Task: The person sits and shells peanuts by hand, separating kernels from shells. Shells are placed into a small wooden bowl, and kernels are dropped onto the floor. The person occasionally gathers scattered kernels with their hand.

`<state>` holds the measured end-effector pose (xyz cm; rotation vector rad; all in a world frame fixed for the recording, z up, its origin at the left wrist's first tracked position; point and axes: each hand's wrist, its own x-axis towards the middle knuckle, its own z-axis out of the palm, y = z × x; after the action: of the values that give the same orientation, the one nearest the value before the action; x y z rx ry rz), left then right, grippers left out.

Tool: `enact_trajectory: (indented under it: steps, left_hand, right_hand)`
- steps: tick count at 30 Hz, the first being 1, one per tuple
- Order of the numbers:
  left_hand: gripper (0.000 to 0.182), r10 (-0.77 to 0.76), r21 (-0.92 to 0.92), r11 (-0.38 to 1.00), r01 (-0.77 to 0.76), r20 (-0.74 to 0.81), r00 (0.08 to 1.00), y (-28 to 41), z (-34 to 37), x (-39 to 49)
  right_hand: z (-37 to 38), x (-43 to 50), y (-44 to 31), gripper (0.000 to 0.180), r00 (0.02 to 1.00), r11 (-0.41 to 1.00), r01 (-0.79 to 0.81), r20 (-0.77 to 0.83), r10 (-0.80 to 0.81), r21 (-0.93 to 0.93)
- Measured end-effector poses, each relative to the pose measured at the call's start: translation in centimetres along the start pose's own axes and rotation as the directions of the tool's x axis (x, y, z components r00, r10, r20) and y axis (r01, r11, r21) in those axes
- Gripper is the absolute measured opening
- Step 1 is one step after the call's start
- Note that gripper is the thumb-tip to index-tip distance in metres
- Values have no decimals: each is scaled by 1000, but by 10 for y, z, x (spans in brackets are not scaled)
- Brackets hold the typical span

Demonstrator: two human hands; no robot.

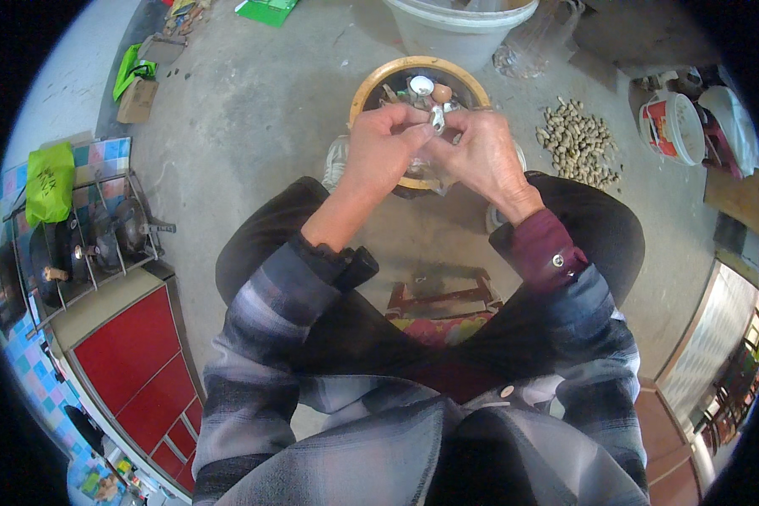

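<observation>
My left hand (389,139) and my right hand (481,148) meet over a round bin with a yellow rim (365,88). Between their fingertips is a small shiny silver-coloured object (438,118); its exact kind is too small to tell. Thumbs and forefingers of both hands pinch it. Just beyond the fingers, a white eggshell (421,86) and a brown eggshell (442,93) lie on other waste in the bin. My hands hide much of the bin's near part, where some clear plastic film (441,188) shows at the rim.
A large white bucket (462,28) stands behind the bin, beside a clear plastic bag (531,54). Unshelled peanuts (575,142) lie heaped on the concrete floor to the right, near a white pail (673,129). A red-doored cabinet (126,360) with a metal rack (95,246) stands left.
</observation>
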<state>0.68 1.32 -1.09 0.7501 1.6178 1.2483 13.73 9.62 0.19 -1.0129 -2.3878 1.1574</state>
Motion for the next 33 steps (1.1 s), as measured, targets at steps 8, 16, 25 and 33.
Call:
enact_trajectory:
  steps: [8,16,25,33]
  left_hand:
    - [7,132,26,990,-137,142,981,8,-8,-2]
    - [7,55,-104,994,-44,103,993,8,-4,-3]
    - [16,-46,-254,966,52,28,999,4,-1,2]
    - [19,-170,-448,874,187,79,982,0,-2,5]
  right_hand:
    - [1,-4,5,27,990,991,132,-53,-129,40]
    - [2,-6,3,22,986,971,168,-19,-168,167]
    - [14,-8,3,14,961,926,268,-142,-237,267]
    - [8,-9,3,16,960,960,268,-110,-258,83]
